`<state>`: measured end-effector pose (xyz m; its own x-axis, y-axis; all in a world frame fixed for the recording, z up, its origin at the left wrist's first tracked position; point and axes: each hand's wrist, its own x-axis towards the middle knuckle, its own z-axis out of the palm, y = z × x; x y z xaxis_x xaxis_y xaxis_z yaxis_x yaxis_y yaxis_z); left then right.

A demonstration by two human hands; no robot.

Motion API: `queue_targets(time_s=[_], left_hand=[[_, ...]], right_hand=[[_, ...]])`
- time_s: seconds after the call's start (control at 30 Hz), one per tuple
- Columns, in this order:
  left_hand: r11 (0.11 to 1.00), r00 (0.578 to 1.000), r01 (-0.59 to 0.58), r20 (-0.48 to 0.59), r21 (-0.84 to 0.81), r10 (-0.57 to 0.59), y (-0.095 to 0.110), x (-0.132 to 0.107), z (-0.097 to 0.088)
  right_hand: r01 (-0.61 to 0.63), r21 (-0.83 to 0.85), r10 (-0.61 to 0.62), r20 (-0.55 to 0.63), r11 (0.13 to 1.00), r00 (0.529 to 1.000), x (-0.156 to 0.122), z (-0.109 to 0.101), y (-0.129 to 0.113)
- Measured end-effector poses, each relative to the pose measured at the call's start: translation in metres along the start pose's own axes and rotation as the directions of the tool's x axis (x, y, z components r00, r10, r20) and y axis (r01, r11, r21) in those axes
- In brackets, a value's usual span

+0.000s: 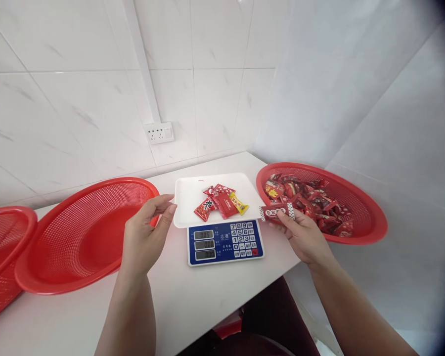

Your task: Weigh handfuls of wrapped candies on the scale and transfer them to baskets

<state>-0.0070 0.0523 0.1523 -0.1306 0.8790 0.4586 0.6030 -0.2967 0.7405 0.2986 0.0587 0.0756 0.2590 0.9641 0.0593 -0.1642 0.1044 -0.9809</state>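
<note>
Right hand (304, 237) pinches a red candy bar (277, 212) beside the scale tray (187, 198); left hand (146, 232), fingers loosely open, touches the tray's edge.

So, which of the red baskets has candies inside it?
The red basket on the right, beside the right hand, is the one holding wrapped candies. The two red baskets on the left show only bare mesh.

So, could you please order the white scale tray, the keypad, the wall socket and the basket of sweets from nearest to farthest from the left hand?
From the left hand:
1. White scale tray: its left edge sits at the fingertips.
2. Keypad: to the right, on the scale's blue front.
3. Wall socket: up on the tiled wall behind.
4. Basket of sweets: far right, beyond the right hand.
</note>
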Motion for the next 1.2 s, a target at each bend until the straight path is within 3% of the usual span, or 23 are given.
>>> queue_targets(time_s=[0.1,0.2,0.27,0.37,0.47,0.53,0.77,0.9,1.03,1.2], left_hand=[[0.999,0.996,-0.031,0.080,0.021,0.029,-0.001,0.000,0.003],[0.993,0.955,-0.112,0.280,0.036,0.097,0.000,-0.003,0.013],[0.985,0.885,-0.170,0.444,0.035,0.137,0.004,-0.007,0.022],[0.961,0.740,-0.277,0.642,0.018,0.202,0.011,-0.013,0.035],[0.917,0.620,-0.399,0.731,-0.020,0.286,0.015,-0.017,0.042],[0.897,0.582,-0.442,0.753,-0.024,0.307,0.015,-0.017,0.044],[0.879,0.544,-0.472,0.765,-0.061,0.346,0.007,-0.016,0.042],[0.883,0.522,-0.457,0.772,-0.105,0.362,0.008,-0.015,0.043],[0.953,0.602,-0.281,0.753,-0.109,0.264,0.010,-0.015,0.043],[0.969,0.707,-0.187,0.663,-0.161,0.246,0.008,-0.014,0.044]], right_hand=[[0.057,0.016,-0.057,-0.007,0.998,0.998,-0.001,0.005,-0.002],[0.094,0.041,-0.094,-0.008,0.995,0.996,-0.007,0.016,-0.004],[0.079,0.036,-0.081,0.065,0.996,0.995,-0.015,0.025,-0.006],[0.039,-0.030,-0.030,0.247,0.999,0.968,-0.031,0.039,-0.006],[0.111,-0.114,-0.066,0.343,0.987,0.937,-0.044,0.051,-0.006],[0.171,-0.151,-0.104,0.374,0.974,0.922,-0.047,0.054,-0.006],[0.176,-0.251,-0.048,0.446,0.952,0.894,-0.041,0.048,-0.009],[0.062,-0.222,0.053,0.477,0.973,0.877,-0.040,0.048,-0.007],[0.014,-0.159,0.063,0.471,0.987,0.880,-0.042,0.053,-0.005],[0.180,-0.138,-0.103,0.436,0.974,0.894,-0.047,0.056,0.004]])
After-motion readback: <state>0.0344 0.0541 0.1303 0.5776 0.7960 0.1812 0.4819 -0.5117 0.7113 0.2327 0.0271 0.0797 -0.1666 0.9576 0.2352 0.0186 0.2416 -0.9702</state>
